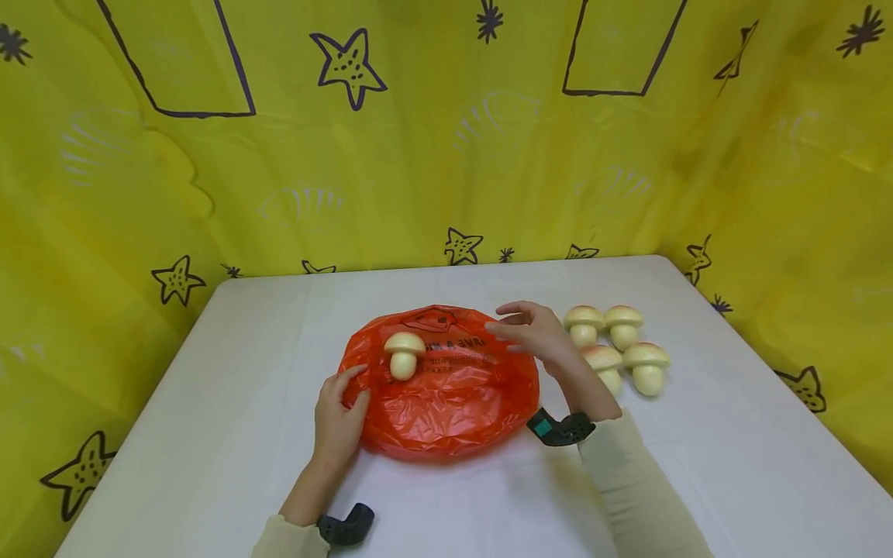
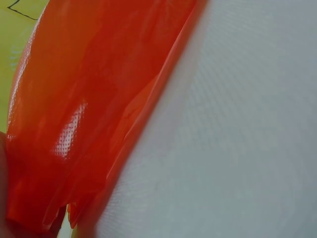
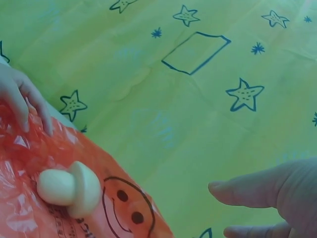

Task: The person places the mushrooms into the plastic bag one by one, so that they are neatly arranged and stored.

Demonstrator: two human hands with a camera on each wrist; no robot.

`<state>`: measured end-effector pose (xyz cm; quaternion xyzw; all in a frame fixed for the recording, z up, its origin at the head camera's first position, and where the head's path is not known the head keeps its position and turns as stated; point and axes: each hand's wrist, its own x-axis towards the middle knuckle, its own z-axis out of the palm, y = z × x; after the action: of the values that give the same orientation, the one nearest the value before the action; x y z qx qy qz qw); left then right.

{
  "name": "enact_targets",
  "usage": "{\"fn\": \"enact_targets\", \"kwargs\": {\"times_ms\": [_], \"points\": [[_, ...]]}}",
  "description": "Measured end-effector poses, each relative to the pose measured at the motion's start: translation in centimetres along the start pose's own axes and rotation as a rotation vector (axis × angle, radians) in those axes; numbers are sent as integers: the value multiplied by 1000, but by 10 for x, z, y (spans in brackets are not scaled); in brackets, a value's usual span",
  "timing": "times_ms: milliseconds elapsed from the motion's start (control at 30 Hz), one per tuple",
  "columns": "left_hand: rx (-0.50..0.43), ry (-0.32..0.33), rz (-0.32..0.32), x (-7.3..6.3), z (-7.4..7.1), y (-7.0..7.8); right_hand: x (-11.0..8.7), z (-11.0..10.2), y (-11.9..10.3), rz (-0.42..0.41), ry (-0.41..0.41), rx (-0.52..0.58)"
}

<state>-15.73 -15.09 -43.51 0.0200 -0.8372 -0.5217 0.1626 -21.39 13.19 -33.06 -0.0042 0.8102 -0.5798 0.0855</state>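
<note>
A red plastic bag (image 1: 446,418) with dark print lies spread open on the table, its rim standing up. Inside, on the left, lies a toy mushroom (image 1: 404,356) with a pale cap and stem; it also shows in the right wrist view. My left hand (image 1: 339,415) holds the bag's left edge between thumb and fingers. Over the right part of the bag is my right hand (image 1: 533,333), fingers spread and nothing between them. In the left wrist view the bag's red side (image 2: 94,99) fills the left, and most of the left hand is out of frame.
Several more toy mushrooms (image 1: 646,368) stand grouped right of the bag, beside the right forearm, which partly hides one. The white table (image 1: 230,387) has a yellow curtain (image 1: 418,170) with star drawings behind and beside it. A black band (image 1: 560,428) is on the right wrist.
</note>
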Motion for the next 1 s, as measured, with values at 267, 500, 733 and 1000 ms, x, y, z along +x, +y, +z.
{"fn": "enact_targets", "kwargs": {"times_ms": [267, 500, 733, 1000], "points": [[-2, 10, 17, 0, 1, 0, -2, -18, 7, 27, 5, 40], [-4, 8, 7, 0, 1, -1, -5, -31, 10, 48, 31, 54], [-7, -9, -17, -1, 1, 0, -7, -45, 13, 66, 44, 28], [2, 1, 2, 0, 1, -2, -13, -62, 18, 69, 56, -2]]}}
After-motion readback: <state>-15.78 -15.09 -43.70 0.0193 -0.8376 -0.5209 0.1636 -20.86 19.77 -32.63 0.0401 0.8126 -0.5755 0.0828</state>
